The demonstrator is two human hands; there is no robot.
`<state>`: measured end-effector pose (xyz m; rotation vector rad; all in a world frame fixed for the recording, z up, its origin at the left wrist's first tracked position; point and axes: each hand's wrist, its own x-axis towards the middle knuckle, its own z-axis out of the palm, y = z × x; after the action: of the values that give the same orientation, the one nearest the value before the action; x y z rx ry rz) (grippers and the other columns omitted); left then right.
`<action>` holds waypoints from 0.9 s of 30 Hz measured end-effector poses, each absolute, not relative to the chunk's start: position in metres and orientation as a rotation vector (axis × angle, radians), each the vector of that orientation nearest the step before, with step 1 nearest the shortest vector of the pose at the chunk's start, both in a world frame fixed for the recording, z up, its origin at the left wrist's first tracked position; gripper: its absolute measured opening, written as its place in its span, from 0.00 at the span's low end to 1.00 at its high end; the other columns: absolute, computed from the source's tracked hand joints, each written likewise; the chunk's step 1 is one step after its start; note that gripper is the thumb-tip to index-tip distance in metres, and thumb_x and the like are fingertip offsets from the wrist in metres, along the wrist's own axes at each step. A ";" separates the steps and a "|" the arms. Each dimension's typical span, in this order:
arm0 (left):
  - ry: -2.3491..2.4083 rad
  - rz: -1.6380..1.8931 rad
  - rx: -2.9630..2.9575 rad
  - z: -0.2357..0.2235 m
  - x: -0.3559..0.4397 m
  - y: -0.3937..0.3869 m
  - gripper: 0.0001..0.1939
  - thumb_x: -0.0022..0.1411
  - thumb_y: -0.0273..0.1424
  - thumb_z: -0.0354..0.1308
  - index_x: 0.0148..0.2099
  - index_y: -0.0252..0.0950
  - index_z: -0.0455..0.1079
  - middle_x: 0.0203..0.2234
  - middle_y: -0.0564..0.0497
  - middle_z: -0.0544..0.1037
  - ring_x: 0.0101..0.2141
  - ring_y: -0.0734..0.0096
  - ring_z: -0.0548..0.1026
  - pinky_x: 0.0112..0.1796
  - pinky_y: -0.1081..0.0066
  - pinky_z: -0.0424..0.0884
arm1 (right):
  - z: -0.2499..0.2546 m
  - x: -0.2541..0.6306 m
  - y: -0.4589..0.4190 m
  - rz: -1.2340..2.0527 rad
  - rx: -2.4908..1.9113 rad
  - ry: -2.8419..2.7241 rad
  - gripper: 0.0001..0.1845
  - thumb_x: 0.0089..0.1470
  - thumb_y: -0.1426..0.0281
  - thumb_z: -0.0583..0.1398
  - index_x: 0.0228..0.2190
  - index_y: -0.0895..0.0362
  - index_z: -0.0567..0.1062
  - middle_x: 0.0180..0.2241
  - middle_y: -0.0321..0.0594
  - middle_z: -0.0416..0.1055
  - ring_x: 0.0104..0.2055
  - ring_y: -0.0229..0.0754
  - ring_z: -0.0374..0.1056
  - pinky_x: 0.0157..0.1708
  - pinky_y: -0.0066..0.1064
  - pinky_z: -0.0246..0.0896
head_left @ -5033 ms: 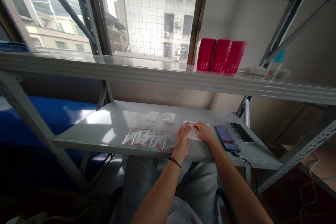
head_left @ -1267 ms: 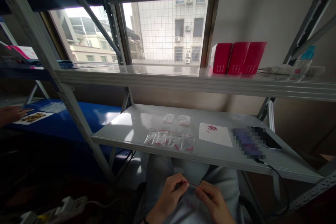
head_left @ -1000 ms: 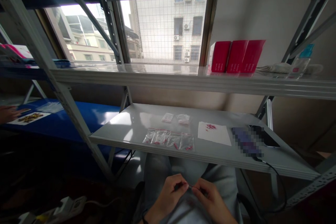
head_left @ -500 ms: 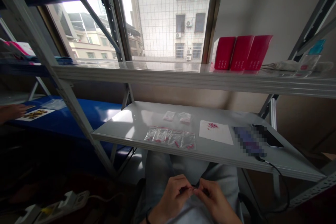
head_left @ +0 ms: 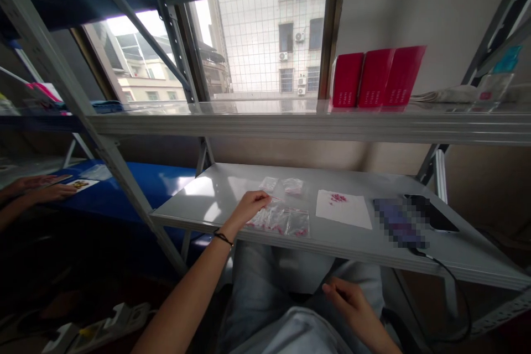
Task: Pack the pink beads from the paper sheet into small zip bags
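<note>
My left hand reaches onto the grey shelf and pinches a small clear zip bag by its red strip, just above the row of filled clear bags. Each bag in that row holds small pink pieces. My right hand rests low over my lap, fingers loosely curled, and nothing shows in it. A white sheet with a little heap of pink pieces lies to the right of the bags. Two more small bags sit farther back.
Two phones lie on the shelf's right side with a cable running off the edge. Three red boxes and a bottle stand on the upper shelf. Another person's hands work at the blue table far left. A power strip lies on the floor.
My hands held a small bag together over my lap. Now my left hand has carried it up to the shelf beside the row of bags, and my right hand stayed low.
</note>
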<state>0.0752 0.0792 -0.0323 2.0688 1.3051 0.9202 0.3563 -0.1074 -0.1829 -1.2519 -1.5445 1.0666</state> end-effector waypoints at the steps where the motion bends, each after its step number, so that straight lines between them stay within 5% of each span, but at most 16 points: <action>1: 1.337 0.880 2.109 -0.034 0.077 0.089 0.18 0.61 0.43 0.54 0.30 0.34 0.76 0.22 0.52 0.74 0.26 0.68 0.71 0.28 0.72 0.63 | -0.182 0.355 -0.108 1.094 -1.233 -1.590 0.32 0.63 0.42 0.53 0.22 0.54 0.60 0.22 0.30 0.52 0.26 0.37 0.48 0.27 0.30 0.46; 6: 1.538 0.750 2.291 -0.054 0.079 0.110 0.14 0.60 0.36 0.57 0.30 0.35 0.80 0.24 0.48 0.79 0.31 0.60 0.76 0.34 0.68 0.66 | -0.177 0.354 -0.111 1.113 -1.222 -1.671 0.29 0.65 0.46 0.52 0.23 0.55 0.63 0.23 0.30 0.56 0.27 0.37 0.52 0.28 0.30 0.47; 13: 1.703 0.678 2.495 -0.054 0.070 0.150 0.16 0.65 0.24 0.54 0.51 0.36 0.79 0.46 0.43 0.79 0.47 0.58 0.75 0.51 0.65 0.67 | -0.178 0.352 -0.110 1.090 -1.249 -1.728 0.29 0.65 0.46 0.52 0.24 0.56 0.67 0.23 0.32 0.61 0.28 0.39 0.56 0.29 0.30 0.50; 21: 1.707 0.638 2.600 -0.041 0.084 0.183 0.08 0.62 0.24 0.60 0.30 0.34 0.76 0.34 0.43 0.75 0.40 0.60 0.71 0.44 0.66 0.68 | -0.193 0.349 -0.108 0.955 -1.302 -1.778 0.27 0.66 0.50 0.53 0.24 0.57 0.70 0.23 0.34 0.67 0.27 0.39 0.60 0.29 0.30 0.52; 27: 1.691 0.891 2.588 -0.027 0.100 0.126 0.13 0.72 0.28 0.50 0.41 0.35 0.76 0.35 0.45 0.76 0.36 0.65 0.73 0.42 0.68 0.69 | -0.182 0.351 -0.107 0.727 -1.276 -1.728 0.27 0.69 0.52 0.52 0.25 0.56 0.71 0.24 0.37 0.69 0.27 0.41 0.65 0.29 0.29 0.59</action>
<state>0.1002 0.1264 -0.0275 2.5876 1.6910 0.8909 0.3514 -0.1074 -0.1822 -1.2758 -1.7276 0.7267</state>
